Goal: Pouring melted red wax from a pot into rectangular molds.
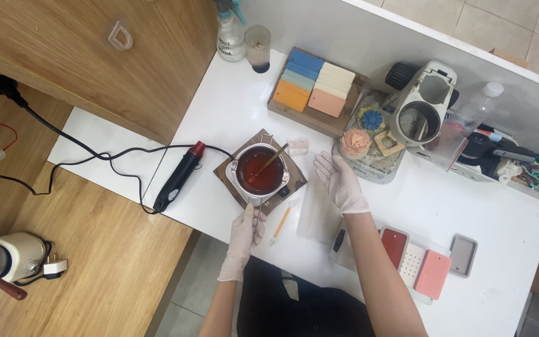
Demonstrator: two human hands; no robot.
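A metal pot [257, 171] of dark red liquid sits on a small wooden board [232, 168] near the white table's [219, 112] front edge, a wooden stick [268, 163] leaning inside. The gloved left hand [245, 228] grips its handle from below. The gloved right hand [340, 181] hovers just right, palm up, fingers spread, holding nothing. A black heat gun [180, 176] lies to the left.

Both hands, left [245, 229] and right [342, 182], wear thin white disposable gloves; forearms unsleeved.

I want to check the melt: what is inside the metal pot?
The metal pot holds dark red liquid with a wooden stick leaning in it. The liquid hides the pot's bottom and the stick's lower end.
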